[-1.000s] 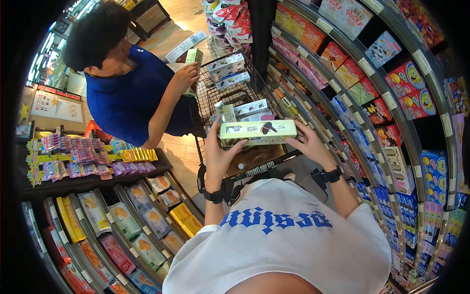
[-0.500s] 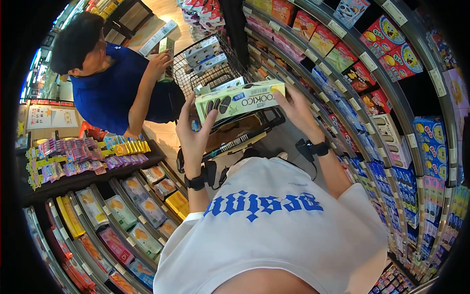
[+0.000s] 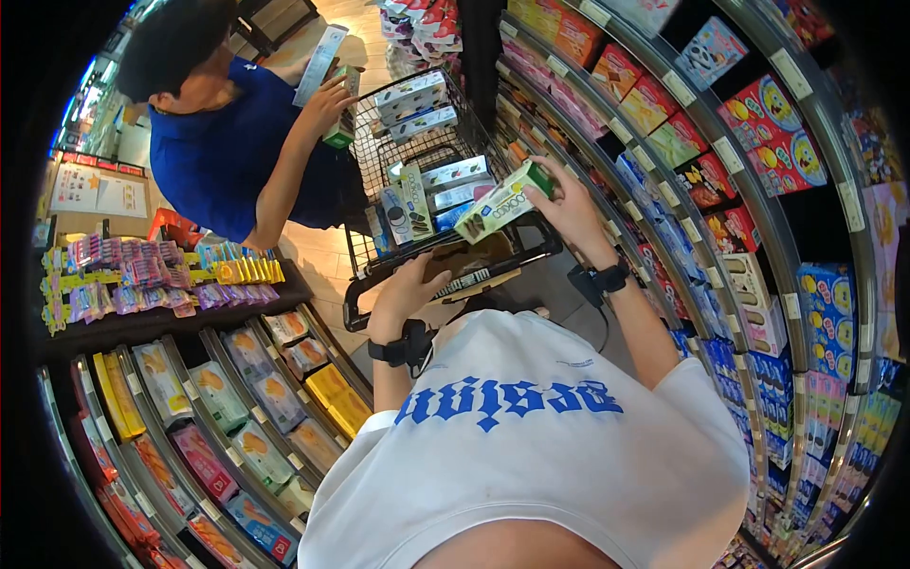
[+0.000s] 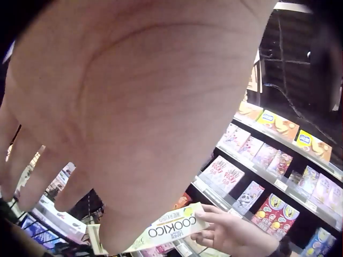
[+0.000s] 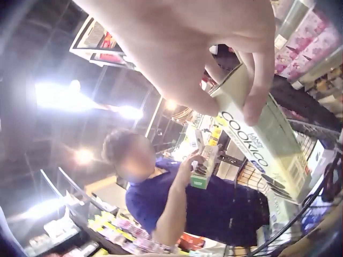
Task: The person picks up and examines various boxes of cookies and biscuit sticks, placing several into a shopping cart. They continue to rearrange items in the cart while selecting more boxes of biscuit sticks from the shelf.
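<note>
In the head view my right hand (image 3: pixel 575 211) grips one end of a pale green COOKICO box (image 3: pixel 504 201), tilted over the near right part of a wire shopping cart (image 3: pixel 379 152). The right wrist view shows thumb and fingers pinching the end of that box (image 5: pixel 260 139). My left hand (image 3: pixel 409 296) is off the box, beside the cart's handle side, its fingers loosely extended. Another green COOKICO box (image 3: pixel 414 201) lies in the cart near white boxes (image 3: pixel 455 172).
A person in a blue shirt (image 3: pixel 227 142) stands left of the cart, holding a green box (image 3: pixel 342 119) and a white box (image 3: pixel 320 66). Snack shelves (image 3: pixel 701 209) curve along the right; a rack of packets (image 3: pixel 218 398) stands at lower left.
My left hand has let go of the box and moved down. The right hand holds it alone, turned at an angle. The person in blue has raised the white box upright.
</note>
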`<state>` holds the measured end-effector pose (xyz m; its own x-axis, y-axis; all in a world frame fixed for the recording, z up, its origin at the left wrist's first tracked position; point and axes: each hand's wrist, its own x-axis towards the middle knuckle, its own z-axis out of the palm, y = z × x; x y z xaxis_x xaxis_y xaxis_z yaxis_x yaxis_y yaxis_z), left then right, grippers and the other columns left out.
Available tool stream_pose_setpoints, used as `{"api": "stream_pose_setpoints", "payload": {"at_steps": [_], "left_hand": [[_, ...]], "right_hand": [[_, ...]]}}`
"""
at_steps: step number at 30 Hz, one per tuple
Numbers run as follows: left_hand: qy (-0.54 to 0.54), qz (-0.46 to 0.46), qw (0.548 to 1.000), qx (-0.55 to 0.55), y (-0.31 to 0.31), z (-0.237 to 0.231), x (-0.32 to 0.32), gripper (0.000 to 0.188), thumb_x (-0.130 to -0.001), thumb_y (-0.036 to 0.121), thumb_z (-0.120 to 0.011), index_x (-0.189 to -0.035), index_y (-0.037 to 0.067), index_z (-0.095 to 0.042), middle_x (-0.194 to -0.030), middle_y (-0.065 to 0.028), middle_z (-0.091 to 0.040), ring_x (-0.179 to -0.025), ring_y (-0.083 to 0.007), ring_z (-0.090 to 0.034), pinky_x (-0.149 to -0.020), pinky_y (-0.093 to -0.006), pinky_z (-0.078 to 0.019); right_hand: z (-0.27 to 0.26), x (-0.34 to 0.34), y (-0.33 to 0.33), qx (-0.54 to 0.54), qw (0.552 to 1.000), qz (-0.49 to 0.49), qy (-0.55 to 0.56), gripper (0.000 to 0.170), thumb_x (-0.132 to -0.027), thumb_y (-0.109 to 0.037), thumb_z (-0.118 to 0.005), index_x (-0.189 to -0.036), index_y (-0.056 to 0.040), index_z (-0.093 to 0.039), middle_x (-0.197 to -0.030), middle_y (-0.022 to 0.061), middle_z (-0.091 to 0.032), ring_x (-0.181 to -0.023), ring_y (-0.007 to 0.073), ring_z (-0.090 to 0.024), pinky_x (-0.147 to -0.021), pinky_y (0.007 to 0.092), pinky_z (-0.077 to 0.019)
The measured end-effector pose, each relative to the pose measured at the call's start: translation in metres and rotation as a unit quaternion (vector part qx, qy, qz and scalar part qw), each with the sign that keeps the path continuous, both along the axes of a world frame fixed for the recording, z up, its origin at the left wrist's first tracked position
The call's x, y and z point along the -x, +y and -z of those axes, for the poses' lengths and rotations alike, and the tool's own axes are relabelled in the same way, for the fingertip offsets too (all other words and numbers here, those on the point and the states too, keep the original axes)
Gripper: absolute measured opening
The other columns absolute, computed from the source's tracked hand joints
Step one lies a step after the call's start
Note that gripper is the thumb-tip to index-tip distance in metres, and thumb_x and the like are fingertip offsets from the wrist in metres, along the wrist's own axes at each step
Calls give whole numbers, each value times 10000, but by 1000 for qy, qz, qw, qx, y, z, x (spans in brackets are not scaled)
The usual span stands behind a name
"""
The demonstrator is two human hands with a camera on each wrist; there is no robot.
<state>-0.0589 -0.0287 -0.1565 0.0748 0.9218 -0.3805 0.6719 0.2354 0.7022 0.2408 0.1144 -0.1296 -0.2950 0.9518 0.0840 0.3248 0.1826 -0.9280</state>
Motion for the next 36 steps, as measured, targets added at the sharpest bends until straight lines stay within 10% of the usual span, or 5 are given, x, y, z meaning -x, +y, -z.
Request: {"api": "stream_pose_setpoints", "payload": {"at_steps": [22,29,33,36], "left_hand": [[-39,-61,992,107,-52,37,85,830,-709,326,-882,-1384,-28,-553,-1277,-271,-650,-1207,-390,-620,-1020,-410,-492],[-61,-73,989,112,-51,48,92,878,-684,239,-893,-1431,-24,-515,-1335,-260,-622,-1260,-376,-593,-1046,-398,-479],[-64,-67,986,136,-49,46,93,883,-695,231,-889,-1447,-21,-502,-1388,-253,-592,-1287,-367,-578,-1064,-390,-468],[-59,-65,985,147,-48,43,94,890,-693,228,-893,-1451,-19,-499,-1403,-250,-583,-1305,-364,-565,-1076,-388,-458]], "right_hand": [[120,174,77,-65,971,-125,-191,562,-758,13,-749,-1215,-87,-437,-1108,211,-398,-1071,441,-483,-891,491,-471],[164,193,83,-7,957,-159,-243,685,-742,-158,-798,-1249,-67,-346,-1066,261,-443,-1031,483,-505,-908,510,-459],[198,191,88,82,894,-212,-386,1130,-674,-358,-868,-1508,78,-244,-1284,435,-515,-1174,507,-583,-967,453,-528],[262,190,108,131,824,-325,-445,1061,-650,-397,-893,-1411,135,-379,-1224,376,-613,-1126,443,-645,-941,424,-546]]}}
